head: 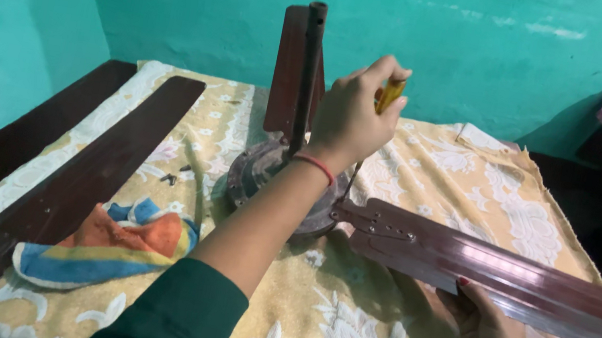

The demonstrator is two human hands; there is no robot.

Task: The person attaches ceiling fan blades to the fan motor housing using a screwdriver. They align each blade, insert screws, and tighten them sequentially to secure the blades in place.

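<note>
Head view: left hand (354, 117) grips a yellow-handled screwdriver (388, 96) at the fan motor (267, 176); right hand (486, 326) holds the long blade (510, 281) from beneath; it looks stiff and unwieldy, best supported near the bracket.

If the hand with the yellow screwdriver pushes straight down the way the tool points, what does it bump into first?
Most likely the left hand would drive the screwdriver into the bracket end of the fan blade, beside the motor hub. Depth is hard to judge.

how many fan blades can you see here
3. One loose blade lies on the cloth at the left. One blade is at the motor hub, held by the right hand. One upright blade stands behind the rod. Others may be hidden.
</note>
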